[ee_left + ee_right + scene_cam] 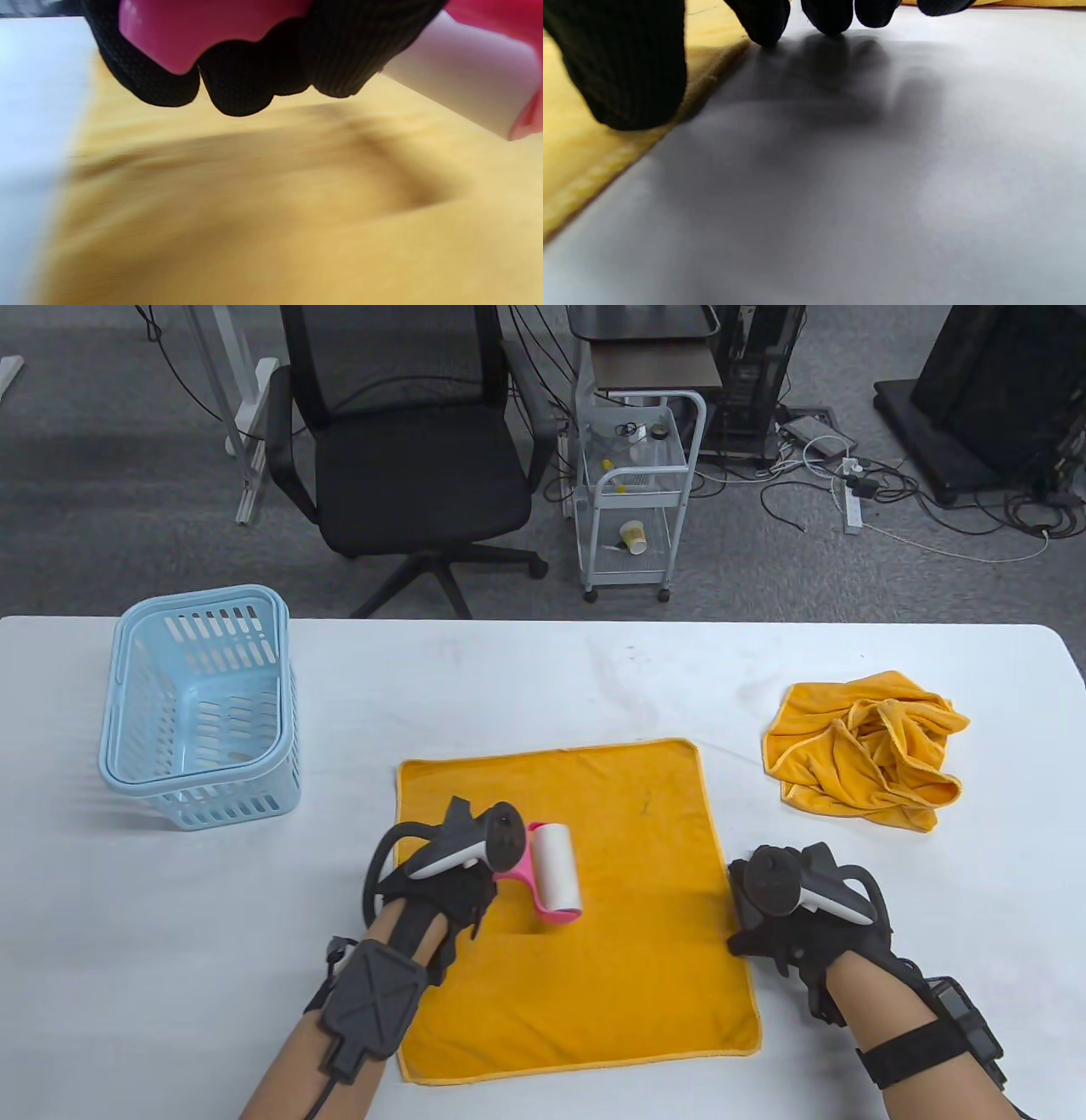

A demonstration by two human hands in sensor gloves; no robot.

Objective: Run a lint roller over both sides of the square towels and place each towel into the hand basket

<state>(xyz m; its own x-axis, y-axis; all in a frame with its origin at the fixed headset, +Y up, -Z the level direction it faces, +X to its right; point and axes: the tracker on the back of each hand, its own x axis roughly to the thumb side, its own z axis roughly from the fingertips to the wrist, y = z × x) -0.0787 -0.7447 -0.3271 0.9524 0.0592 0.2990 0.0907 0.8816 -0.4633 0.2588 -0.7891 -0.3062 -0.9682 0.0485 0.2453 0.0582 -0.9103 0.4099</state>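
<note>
An orange square towel lies flat in the middle of the white table. My left hand grips the pink handle of a lint roller, whose white roll rests on the towel's left half. In the left wrist view my fingers curl round the pink handle, with the white roll over the towel. My right hand rests at the towel's right edge, thumb on the towel, fingertips on the table. The light blue hand basket stands at the left.
A second orange towel lies crumpled at the right of the table. Beyond the far edge stand a black office chair and a small white cart, with cables on the floor.
</note>
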